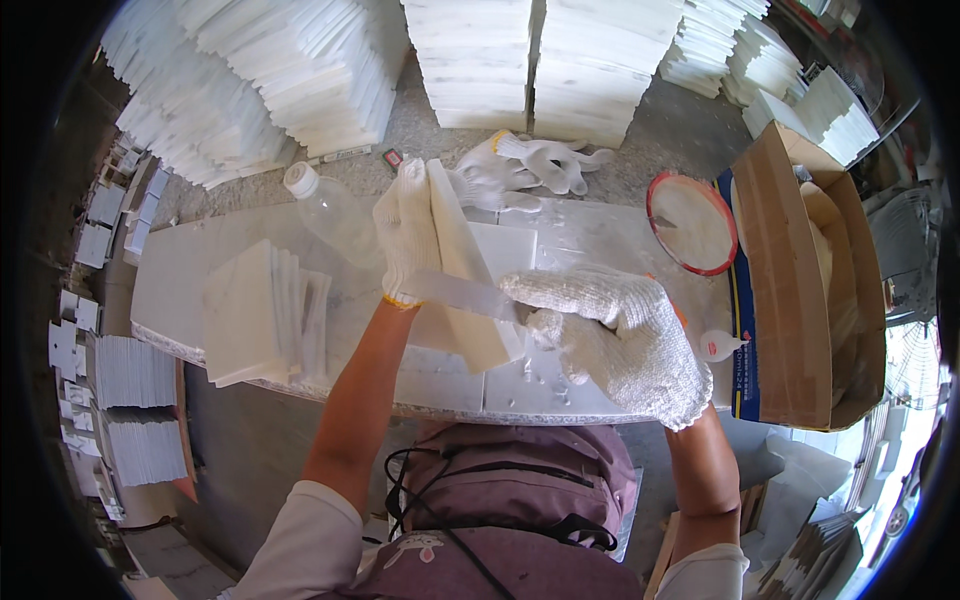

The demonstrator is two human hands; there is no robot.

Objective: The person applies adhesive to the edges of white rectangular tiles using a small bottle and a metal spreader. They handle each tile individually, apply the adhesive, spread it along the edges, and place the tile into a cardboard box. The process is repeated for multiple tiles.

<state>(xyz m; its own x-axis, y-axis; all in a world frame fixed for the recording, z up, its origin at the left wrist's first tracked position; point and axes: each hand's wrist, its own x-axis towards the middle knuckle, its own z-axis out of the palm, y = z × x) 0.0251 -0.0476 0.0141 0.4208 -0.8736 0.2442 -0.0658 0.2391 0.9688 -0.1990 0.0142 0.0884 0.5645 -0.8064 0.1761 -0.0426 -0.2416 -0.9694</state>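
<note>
My left hand point(408, 230), in a white knit glove, grips the upper part of a white marble tile point(468, 275). The tile is tilted up on edge over the worktable point(390, 395). In my right hand point(635, 345), also gloved, is a flat, pale blade point(465, 292); its fingers close round the near end. The blade reaches left across the tile's face toward my left wrist. A bit of orange shows at the far side of the right glove; whether it belongs to the blade I cannot tell. Another flat white tile point(510, 243) lies behind the held one.
Left are a clear plastic bottle point(330, 212) and several leaning tiles point(245, 315). Spare gloves point(545, 165) and a marker point(347, 154) lie at the back, before tall tile stacks point(470, 65). Right are a red-rimmed disc point(690, 225), a small white bottle point(718, 346) and a cardboard box point(790, 300).
</note>
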